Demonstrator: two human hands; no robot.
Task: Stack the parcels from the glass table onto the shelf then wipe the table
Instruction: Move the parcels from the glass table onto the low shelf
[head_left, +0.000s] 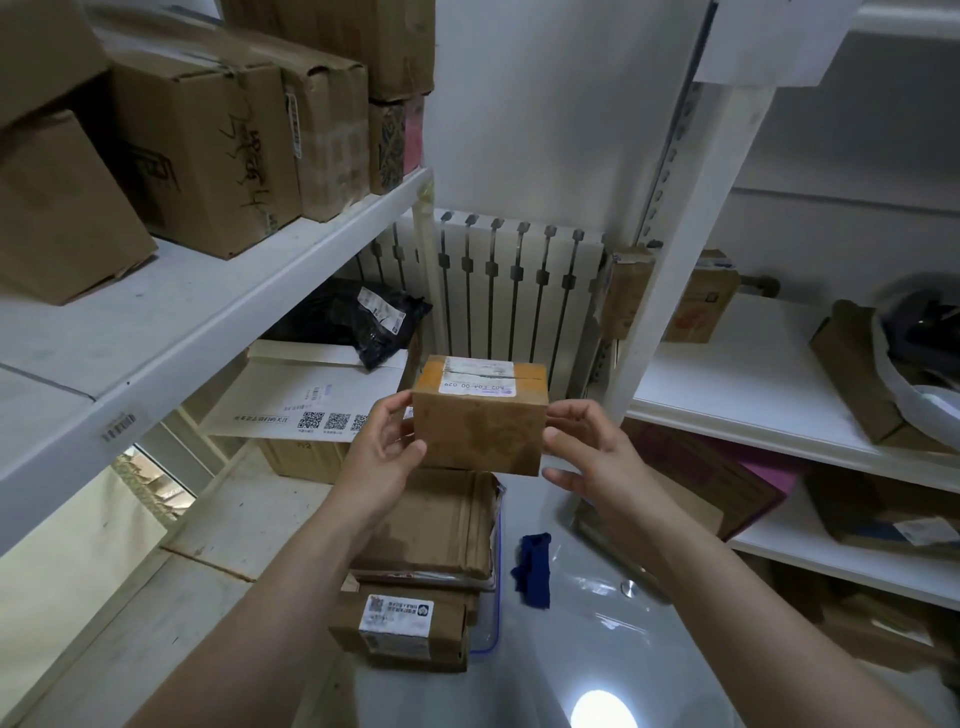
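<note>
A small brown cardboard parcel (480, 426) with a white label on top is held up in the air between both hands. My left hand (382, 457) grips its left side, and my right hand (587, 457) grips its right side. Below it lies the glass table (597, 649) with a flat brown parcel (431, 525), a smaller labelled parcel (400, 631) and a blue cloth (532, 569). The white shelf (208, 312) on the left carries several cardboard boxes (197, 150).
A white radiator (519, 291) stands against the back wall. A black bag parcel (358, 319) and a white envelope (311, 400) lie on the lower left shelf. A second white shelf unit (753, 410) at right holds boxes and bags.
</note>
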